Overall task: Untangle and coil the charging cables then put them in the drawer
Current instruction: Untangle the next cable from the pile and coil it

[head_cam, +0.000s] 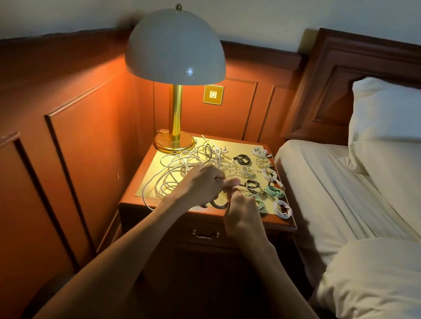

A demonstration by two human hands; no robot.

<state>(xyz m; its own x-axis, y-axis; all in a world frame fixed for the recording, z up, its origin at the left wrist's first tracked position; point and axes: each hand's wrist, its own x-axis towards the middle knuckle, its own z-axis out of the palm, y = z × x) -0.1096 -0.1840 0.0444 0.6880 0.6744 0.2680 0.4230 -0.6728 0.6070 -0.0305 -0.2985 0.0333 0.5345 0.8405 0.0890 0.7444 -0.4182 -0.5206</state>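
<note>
A tangle of white cables (pixel 175 165) covers the left half of the nightstand (pixel 287 225). Several coiled cables lie on its right half: white (pixel 282 209), green (pixel 275 191) and black (pixel 242 160). My left hand (pixel 200 182) and my right hand (pixel 243 216) meet near the front edge, both gripping a dark cable (pixel 217 205) whose loop hangs between them. The drawer (pixel 205 234), with a metal handle, sits closed below the top.
A brass lamp (pixel 175 115) with a white dome shade stands at the back left of the nightstand. Wooden wall panelling runs on the left and behind. A bed (pixel 335 194) with white pillows borders the right side.
</note>
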